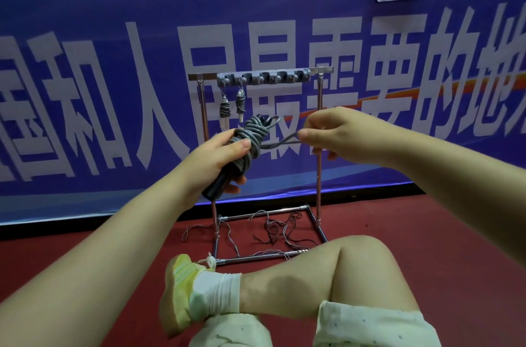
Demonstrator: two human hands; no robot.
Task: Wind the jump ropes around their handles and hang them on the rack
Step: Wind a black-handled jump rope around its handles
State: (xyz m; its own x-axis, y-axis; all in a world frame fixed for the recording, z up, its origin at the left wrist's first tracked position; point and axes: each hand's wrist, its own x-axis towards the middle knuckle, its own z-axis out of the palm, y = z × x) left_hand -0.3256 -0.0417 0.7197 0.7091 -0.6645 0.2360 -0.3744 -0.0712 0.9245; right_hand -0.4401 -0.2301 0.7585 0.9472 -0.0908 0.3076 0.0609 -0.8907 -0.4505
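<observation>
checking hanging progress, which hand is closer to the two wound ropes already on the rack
Left. The left hand, gripping the gray rope bundle, sits just below the hung ropes; the right hand is farther right.

Our left hand (pixel 227 160) holds the wound jump rope (pixel 250 139) by its handles (pixel 217 186), and our right hand (pixel 338 137), just to its right, pinches a loop of that rope between them. Behind both hands stands the rack (pixel 318 147). Two wound ropes (pixel 232 107) hang from its hook bar (pixel 263 77), above and behind our left hand. Loose threads (pixel 277 228) lie on the floor (pixel 427 233) inside the rack's base, below the hands. A banner (pixel 113 33) stands behind everything.
</observation>
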